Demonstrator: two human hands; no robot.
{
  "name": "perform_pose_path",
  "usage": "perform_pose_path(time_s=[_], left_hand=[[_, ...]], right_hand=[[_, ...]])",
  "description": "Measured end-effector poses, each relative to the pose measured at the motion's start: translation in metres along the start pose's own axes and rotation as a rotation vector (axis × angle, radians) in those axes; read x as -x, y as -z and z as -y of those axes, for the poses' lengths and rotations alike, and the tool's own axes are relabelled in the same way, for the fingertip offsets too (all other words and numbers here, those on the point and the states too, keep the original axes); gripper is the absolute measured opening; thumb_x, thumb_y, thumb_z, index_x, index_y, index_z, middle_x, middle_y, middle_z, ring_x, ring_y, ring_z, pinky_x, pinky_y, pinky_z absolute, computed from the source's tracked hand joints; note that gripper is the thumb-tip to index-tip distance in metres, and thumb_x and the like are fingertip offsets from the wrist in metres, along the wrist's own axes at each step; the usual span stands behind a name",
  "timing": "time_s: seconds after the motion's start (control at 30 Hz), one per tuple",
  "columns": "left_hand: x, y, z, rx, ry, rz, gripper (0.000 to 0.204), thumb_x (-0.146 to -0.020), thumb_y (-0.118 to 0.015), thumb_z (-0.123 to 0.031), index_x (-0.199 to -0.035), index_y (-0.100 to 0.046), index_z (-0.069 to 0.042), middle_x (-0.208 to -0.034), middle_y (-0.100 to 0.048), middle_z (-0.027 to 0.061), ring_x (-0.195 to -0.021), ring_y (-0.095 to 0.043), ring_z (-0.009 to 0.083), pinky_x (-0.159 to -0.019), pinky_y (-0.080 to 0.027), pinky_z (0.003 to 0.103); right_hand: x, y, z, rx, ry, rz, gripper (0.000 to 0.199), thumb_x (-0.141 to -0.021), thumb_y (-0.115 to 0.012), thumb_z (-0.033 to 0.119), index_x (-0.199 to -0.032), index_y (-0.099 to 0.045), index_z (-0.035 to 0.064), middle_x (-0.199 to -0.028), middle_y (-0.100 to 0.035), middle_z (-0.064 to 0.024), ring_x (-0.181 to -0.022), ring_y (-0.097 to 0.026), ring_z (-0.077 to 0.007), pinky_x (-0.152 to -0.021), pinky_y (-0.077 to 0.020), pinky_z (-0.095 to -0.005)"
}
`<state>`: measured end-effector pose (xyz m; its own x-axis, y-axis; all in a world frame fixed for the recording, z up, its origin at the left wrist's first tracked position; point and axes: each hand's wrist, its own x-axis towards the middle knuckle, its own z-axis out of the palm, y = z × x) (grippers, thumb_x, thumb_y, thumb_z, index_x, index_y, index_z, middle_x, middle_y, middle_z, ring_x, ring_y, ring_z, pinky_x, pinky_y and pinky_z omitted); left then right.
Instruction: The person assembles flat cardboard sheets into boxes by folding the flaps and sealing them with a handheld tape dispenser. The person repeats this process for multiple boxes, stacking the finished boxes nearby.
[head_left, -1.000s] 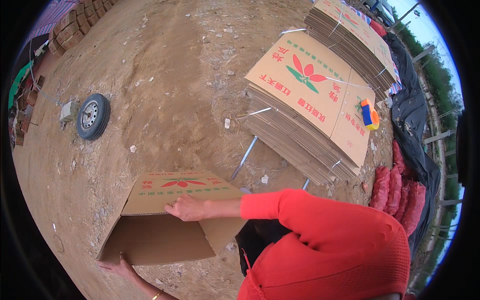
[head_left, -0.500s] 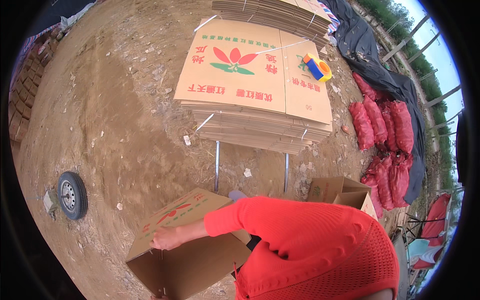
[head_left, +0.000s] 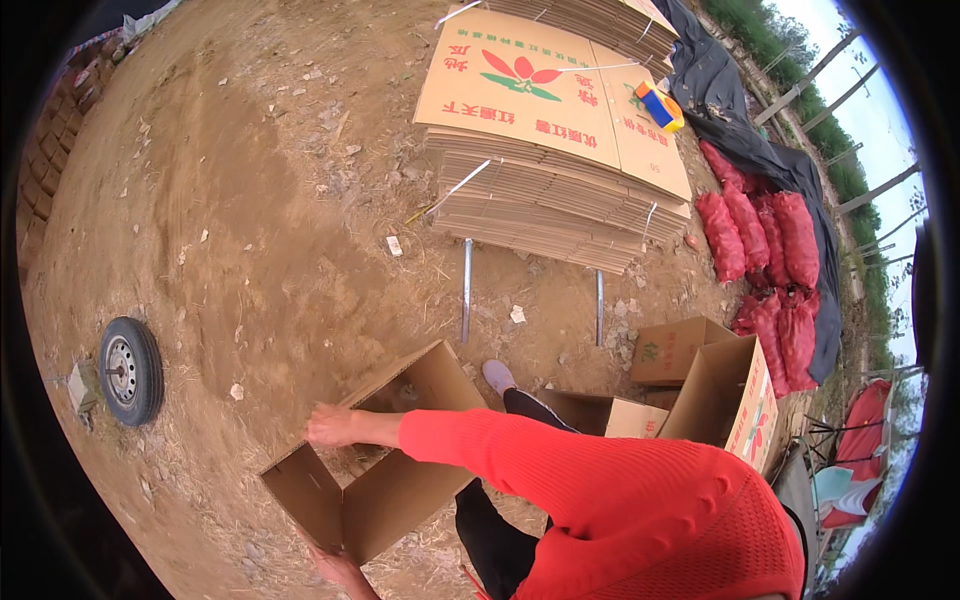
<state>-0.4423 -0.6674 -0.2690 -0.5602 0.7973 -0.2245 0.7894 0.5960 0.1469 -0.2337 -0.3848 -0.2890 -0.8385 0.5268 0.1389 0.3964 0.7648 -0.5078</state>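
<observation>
Farthest left, a small wheel (head_left: 131,370) with a black tyre lies on the bare dirt ground (head_left: 250,200), well apart from everything else. Right of it and nearer, an opened brown cardboard box (head_left: 385,455) sits tilted on the dirt with its inside showing. One hand (head_left: 330,425) at the end of a red sleeve (head_left: 620,500) rests on the box's upper left edge; its fingers look curled over the rim, though how tightly I cannot tell. The other hand (head_left: 340,570) touches the box's near bottom corner at the lower edge of the view, fingers mostly hidden. Farther off and to the right, a tall stack of flat printed cartons (head_left: 555,140) rests on metal legs, with a tape dispenser (head_left: 660,107) on top. Right again stand open boxes (head_left: 720,400), and beyond them red mesh sacks (head_left: 770,260) against black sheeting.
</observation>
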Motion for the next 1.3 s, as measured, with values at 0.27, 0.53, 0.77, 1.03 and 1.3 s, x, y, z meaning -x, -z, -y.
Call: perform_pose_path(time_s=[0.27,0.53,0.77,1.03,1.3], left_hand=[[-0.019,-0.007,-0.003,0.001,0.020,-0.018,0.082,-0.077,-0.057,0.001,-0.149,-0.024,-0.017,-0.107,-0.063,0.0249,-0.085,-0.062,0.0432,-0.070,-0.049,0.048],[-0.010,-0.040,-0.031,0.319,-0.047,0.143,0.087,-0.077,-0.056,0.005,-0.149,-0.009,-0.008,-0.132,-0.046,0.0286,-0.106,-0.055,0.0459,-0.084,-0.048,0.048],[-0.015,-0.050,-0.069,-0.115,-0.020,0.418,0.113,-0.073,-0.075,-0.021,-0.148,0.009,-0.010,-0.147,-0.009,0.0373,-0.123,-0.039,0.0553,-0.099,-0.044,0.047],[-0.034,-0.067,-0.058,-0.027,-0.027,0.479,0.111,-0.073,-0.075,-0.035,-0.150,0.004,-0.027,-0.136,-0.018,0.0491,-0.116,-0.044,0.0550,-0.095,-0.045,0.048],[-0.036,-0.070,-0.064,-0.120,-0.123,0.495,0.108,-0.074,-0.076,-0.024,-0.150,0.001,-0.025,-0.136,-0.018,0.0480,-0.119,-0.041,0.0555,-0.095,-0.045,0.051]], right_hand=[[-0.044,-0.034,0.011,0.047,-0.078,0.028,0.009,-0.072,-0.059,0.013,-0.074,-0.061,0.0035,-0.062,-0.062,-0.0123,-0.065,-0.065,-0.0297,-0.056,-0.0483,-0.0418],[-0.065,-0.067,0.022,0.097,-0.077,-0.037,0.012,-0.075,-0.056,0.014,-0.069,-0.063,0.0052,-0.066,-0.063,-0.0117,-0.067,-0.065,-0.0273,-0.058,-0.0481,-0.0393],[-0.054,-0.054,0.041,-0.108,-0.330,0.079,0.009,-0.076,-0.055,0.013,-0.079,-0.057,0.0046,-0.062,-0.061,-0.0125,-0.061,-0.064,-0.0279,-0.060,-0.0460,-0.0438],[0.032,0.021,0.046,-0.081,-0.538,-0.414,0.056,-0.073,-0.061,0.002,-0.127,-0.048,-0.0033,-0.144,-0.029,-0.0292,-0.141,-0.017,-0.0393,-0.114,-0.0122,-0.0519],[0.177,0.039,0.054,-0.276,-1.422,-0.335,0.079,-0.067,-0.068,0.002,-0.136,-0.030,-0.0047,-0.133,-0.042,-0.0282,-0.116,-0.049,-0.0399,-0.094,-0.0436,-0.0444]])
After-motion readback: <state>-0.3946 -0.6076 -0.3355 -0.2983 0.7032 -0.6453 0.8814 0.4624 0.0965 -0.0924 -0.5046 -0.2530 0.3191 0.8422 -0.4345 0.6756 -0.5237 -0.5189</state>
